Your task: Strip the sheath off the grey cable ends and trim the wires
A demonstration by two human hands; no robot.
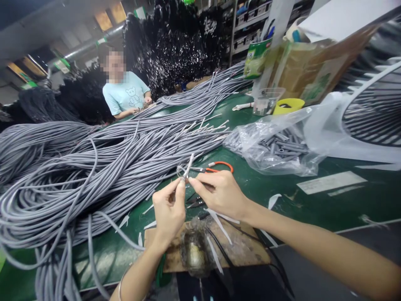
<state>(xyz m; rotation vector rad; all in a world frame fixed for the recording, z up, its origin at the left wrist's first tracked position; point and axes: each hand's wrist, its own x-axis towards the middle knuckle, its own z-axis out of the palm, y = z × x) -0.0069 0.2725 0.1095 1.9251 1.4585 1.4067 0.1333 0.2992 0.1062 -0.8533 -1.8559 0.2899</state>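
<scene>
My left hand [169,211] and my right hand [221,192] meet above the green table [344,200]. Both pinch the stripped tip of one grey cable end [188,167], which sticks up between my fingertips with thin wires showing. A large heap of grey cables [78,163] spreads over the table to the left. Small scissors with orange handles [216,167] lie just behind my right hand. A worn wooden block [219,248] with a dark burnt patch sits below my hands at the near edge.
A clear plastic bag [275,146] holds several short grey tube pieces at the right. Behind it stand a yellow cup [288,105], a small clear box [265,102] and a cardboard box [313,62]. Across the table a person in a light blue shirt [125,94] handles cables.
</scene>
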